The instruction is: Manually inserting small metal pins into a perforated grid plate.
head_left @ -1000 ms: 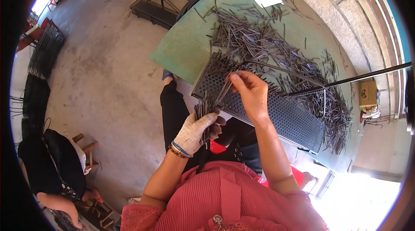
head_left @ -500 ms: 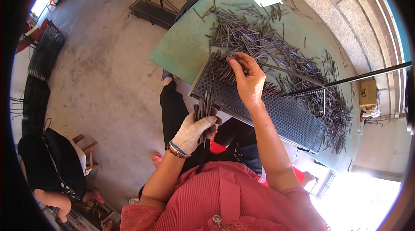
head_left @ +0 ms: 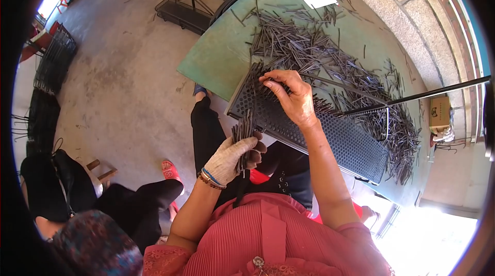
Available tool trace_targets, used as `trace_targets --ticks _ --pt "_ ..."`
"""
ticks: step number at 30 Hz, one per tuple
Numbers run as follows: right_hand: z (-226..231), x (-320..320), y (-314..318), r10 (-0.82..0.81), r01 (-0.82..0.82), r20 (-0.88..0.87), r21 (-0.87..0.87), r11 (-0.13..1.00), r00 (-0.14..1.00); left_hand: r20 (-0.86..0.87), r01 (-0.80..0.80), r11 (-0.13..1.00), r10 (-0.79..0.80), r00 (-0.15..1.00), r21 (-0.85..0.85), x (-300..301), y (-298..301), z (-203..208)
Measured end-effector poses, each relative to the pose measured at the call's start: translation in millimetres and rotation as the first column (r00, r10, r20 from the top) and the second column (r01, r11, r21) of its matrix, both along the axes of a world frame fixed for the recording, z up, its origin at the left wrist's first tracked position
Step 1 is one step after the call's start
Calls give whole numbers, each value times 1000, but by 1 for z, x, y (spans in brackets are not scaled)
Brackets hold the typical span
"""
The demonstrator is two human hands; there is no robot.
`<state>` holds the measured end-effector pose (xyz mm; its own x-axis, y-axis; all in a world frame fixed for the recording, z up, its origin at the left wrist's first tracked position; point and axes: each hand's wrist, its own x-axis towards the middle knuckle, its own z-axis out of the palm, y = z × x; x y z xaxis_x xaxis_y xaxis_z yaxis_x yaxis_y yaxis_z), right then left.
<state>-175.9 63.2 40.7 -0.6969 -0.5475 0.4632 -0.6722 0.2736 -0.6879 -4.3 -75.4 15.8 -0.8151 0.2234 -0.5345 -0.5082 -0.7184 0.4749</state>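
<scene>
Right hand (head_left: 294, 95) shifted left over mesh tray (head_left: 356, 149) at near edge of table (head_left: 211, 64); fingertips nearly meeting, hold unclear. Gloved left hand (head_left: 227, 160) curled round gathered strip bundle (head_left: 243, 129); big heap (head_left: 309, 54) behind tray still loose.

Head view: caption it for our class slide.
Gloved left hand holding thin dark strips, bare right hand at a black perforated panel.

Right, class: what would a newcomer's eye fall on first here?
Probably the sprawling heap of thin dark strips across the green table, upper right. Below it, the gloved left hand grips a bundle of similar strips, and the bare right hand is at the left part of the perforated black panel.
</scene>
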Motion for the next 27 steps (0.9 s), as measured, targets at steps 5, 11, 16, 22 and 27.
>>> trace_targets --ticks 5,11,16,22,27 --pt "1 -3 4 21 -20 63 -18 1000 998 -5 -34 998 34 999 -46 -1 3 1" --pt "-13 -4 4 67 -57 142 -75 996 988 -11 -53 998 53 999 -28 0 5 2" --pt "-14 -1 3 13 -13 65 -3 1000 998 -22 -51 994 49 999 -95 3 5 -1" --pt "-8 9 -3 -100 102 -35 59 993 994 -27 -64 992 61 998 -109 3 3 -4" --pt "-21 9 -10 -70 98 -333 68 993 940 -29 -86 991 83 996 -102 5 1 -6"
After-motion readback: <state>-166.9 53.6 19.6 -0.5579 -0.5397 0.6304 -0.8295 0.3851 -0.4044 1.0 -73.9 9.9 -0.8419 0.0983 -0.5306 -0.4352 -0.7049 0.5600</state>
